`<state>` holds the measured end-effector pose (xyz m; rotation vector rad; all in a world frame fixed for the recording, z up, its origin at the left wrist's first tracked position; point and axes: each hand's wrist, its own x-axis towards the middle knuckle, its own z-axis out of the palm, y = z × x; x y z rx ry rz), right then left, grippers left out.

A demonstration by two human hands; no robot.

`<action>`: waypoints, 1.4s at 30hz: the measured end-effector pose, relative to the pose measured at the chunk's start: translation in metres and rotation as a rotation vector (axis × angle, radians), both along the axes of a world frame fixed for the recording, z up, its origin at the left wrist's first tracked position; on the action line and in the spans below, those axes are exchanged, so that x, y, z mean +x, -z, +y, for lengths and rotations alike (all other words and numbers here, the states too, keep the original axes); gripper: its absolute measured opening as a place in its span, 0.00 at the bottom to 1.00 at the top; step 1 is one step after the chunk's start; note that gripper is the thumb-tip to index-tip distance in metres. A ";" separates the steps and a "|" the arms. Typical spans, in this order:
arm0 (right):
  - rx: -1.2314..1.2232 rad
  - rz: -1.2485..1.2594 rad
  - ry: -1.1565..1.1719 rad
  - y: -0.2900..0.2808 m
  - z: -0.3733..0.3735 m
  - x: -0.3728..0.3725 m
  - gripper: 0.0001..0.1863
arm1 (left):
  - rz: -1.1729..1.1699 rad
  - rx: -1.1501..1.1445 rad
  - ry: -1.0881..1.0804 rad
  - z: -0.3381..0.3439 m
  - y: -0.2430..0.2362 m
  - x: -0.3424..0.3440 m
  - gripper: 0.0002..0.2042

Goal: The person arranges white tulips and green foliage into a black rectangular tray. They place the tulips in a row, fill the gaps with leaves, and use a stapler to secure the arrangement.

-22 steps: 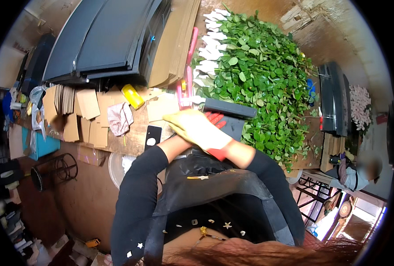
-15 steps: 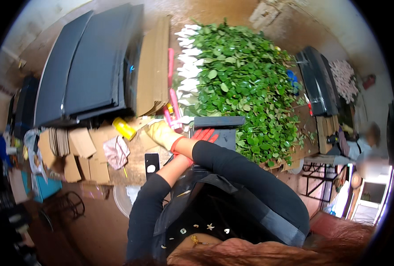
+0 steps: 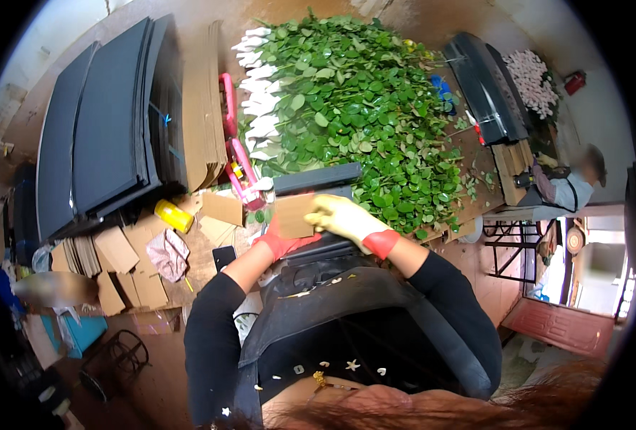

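Note:
My right hand (image 3: 341,221), in a yellow glove with a red cuff, has its fingers closed at the right edge of a small brown cardboard piece (image 3: 294,217). Behind and below that piece is my left hand (image 3: 281,244) in a red glove. Its thumb stretches along the lower edge; the other fingers are mostly hidden by the cardboard, with some blurred red above it. Both hands are over a black sheet or box (image 3: 329,247) in front of my body. Just beyond lies a dark ridged strip (image 3: 318,178). White-wrapped flower heads (image 3: 262,86) with leafy green stems (image 3: 361,107) lie past it.
At left stand black sheets (image 3: 110,115) and upright cardboard (image 3: 202,107). Pink-handled tools (image 3: 238,161), a yellow roll (image 3: 174,215), a checked cloth (image 3: 167,254), a phone (image 3: 224,257) and cardboard scraps (image 3: 115,250) lie nearby. A black bundle (image 3: 486,89) and a person (image 3: 572,190) are right.
My right hand has swung back from over my left wrist, bringing a cardboard piece rightward. My left hand has shifted left and is now partly covered by it. The view has turned slightly.

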<state>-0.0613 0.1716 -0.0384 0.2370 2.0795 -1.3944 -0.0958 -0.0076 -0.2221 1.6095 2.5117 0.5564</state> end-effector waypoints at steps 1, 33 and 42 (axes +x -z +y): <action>-0.184 -0.015 0.166 0.036 0.020 0.016 0.14 | 0.039 -0.010 0.005 0.002 -0.001 -0.001 0.37; 0.906 0.616 -0.465 0.100 0.118 -0.151 0.16 | -0.197 0.179 -0.112 -0.023 -0.070 0.008 0.10; 0.467 1.118 0.143 0.066 0.150 -0.142 0.11 | -0.243 0.218 -0.158 -0.015 -0.066 0.013 0.11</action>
